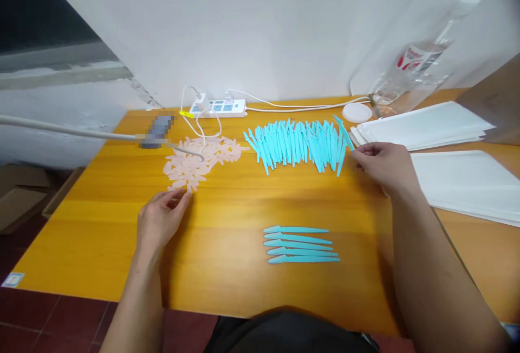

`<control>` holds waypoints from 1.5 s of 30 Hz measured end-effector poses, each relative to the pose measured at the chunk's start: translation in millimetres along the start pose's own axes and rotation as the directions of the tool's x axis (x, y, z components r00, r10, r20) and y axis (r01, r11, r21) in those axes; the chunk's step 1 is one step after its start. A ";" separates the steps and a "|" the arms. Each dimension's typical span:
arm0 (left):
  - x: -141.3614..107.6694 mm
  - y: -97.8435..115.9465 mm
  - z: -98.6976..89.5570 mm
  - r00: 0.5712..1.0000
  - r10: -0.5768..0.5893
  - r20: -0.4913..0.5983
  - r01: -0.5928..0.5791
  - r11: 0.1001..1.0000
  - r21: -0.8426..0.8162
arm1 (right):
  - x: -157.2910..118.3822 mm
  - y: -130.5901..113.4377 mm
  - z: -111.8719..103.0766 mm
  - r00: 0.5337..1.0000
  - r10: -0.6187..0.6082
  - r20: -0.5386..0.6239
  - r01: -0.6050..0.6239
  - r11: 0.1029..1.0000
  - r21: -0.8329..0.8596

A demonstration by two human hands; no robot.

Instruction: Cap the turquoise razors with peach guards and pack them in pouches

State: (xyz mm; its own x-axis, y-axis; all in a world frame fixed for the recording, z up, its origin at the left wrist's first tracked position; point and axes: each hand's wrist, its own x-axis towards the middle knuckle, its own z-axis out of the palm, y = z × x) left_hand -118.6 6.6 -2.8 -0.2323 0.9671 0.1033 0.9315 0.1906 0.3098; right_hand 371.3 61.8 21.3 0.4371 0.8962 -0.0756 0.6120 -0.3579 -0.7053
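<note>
My right hand point(384, 166) pinches the lower end of a turquoise eyebrow razor point(343, 132), tilted up at the right edge of a heap of similar razors point(290, 144). My left hand point(161, 216) is closed at the near edge of a pile of small pale pink plastic caps point(203, 157). Its thumb and forefinger meet on one cap point(189, 187), mostly covered by the fingertips. Between my forearms, several turquoise razors point(300, 244) lie in a neat row, side by side, their narrow ends pointing right.
A white power strip point(219, 107) with plugs and cables stands against the wall. A blurred-out phone-like object point(157, 130) lies at the left, near a pale rod point(81, 130). White envelopes point(471, 182), a round white lid point(357, 112) and a clear bottle point(418, 66) occupy the right.
</note>
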 end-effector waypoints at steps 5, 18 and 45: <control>15.5 17.2 1.6 0.999 0.041 0.033 -0.046 0.982 0.184 | -32.2 -5.3 6.1 0.846 -0.186 0.499 -0.040 0.912 0.409; -13.7 90.5 19.7 0.831 0.120 0.543 0.418 0.509 -0.753 | -50.8 21.7 41.0 0.744 -0.162 0.648 -0.156 0.901 0.405; -26.7 111.9 51.5 0.895 0.085 0.439 0.386 0.349 -0.854 | -53.3 12.3 42.8 0.673 -0.090 0.734 -0.589 0.535 0.605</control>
State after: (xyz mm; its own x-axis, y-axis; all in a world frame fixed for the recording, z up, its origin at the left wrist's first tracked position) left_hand 6.3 10.8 -19.6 -0.0062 0.9552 -0.2960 -0.0032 0.2960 0.9552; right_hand 327.3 20.8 -13.5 -0.2454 0.8276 -0.5048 -0.3289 -0.5609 -0.7597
